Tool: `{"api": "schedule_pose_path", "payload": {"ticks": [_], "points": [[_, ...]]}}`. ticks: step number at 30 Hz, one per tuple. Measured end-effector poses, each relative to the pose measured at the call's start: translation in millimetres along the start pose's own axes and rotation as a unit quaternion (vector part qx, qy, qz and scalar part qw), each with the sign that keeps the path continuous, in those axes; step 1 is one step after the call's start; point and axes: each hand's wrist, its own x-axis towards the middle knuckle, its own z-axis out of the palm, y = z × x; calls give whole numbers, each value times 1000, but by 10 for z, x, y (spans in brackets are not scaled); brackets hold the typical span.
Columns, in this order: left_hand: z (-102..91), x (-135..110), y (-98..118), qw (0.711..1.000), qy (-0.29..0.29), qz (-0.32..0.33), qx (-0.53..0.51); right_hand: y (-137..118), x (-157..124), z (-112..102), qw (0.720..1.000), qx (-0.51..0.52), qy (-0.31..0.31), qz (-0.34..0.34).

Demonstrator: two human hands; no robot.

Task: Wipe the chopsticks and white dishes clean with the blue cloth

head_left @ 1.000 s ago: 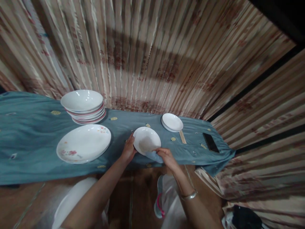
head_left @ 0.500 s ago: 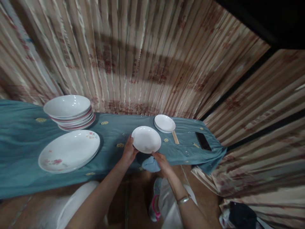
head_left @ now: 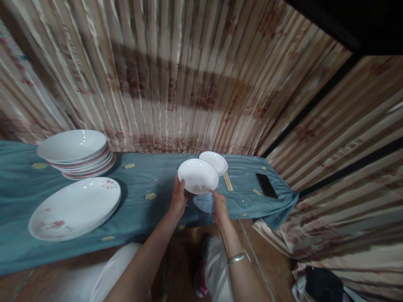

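Between my two hands a round white plate (head_left: pixel 198 176) is held up, tilted toward me. My left hand (head_left: pixel 179 199) grips its left rim, thumb on the upper face. At the lower right rim my right hand (head_left: pixel 219 204) pinches the plate, with a light blue cloth (head_left: pixel 204 202) hanging beneath it in the same hand. Just behind, other small white plates (head_left: pixel 215 161) lie on the cloth-covered table, partly hidden by the held one. A few wooden chopsticks (head_left: pixel 228 182) lie beside them.
On the left of the table (head_left: pixel 138 209) stand a stack of white bowls (head_left: pixel 77 147) with pink-red rims and several oval floral plates (head_left: pixel 75 207). A black phone (head_left: pixel 266 185) lies near the right end. A pleated curtain (head_left: pixel 176 84) hangs behind.
Both hands have raised the plate and moved it slightly right, so it now overlaps the small plates behind. The blue cloth has moved up with it. The view has shifted a little right.
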Motion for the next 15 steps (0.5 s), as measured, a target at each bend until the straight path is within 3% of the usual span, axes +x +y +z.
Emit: {"api": "schedule_pose_path", "payload": {"ticks": [3, 10, 15], "points": [[70, 41, -20, 1000, 14, 6, 23, -76, 50, 10, 997, 63, 16, 37], [238, 268, -177, 992, -25, 59, 109, -153, 246, 0, 992, 118, 41, 4], [411, 510, -375, 987, -43, 90, 130, -66, 499, -127, 995, 90, 53, -8]]}}
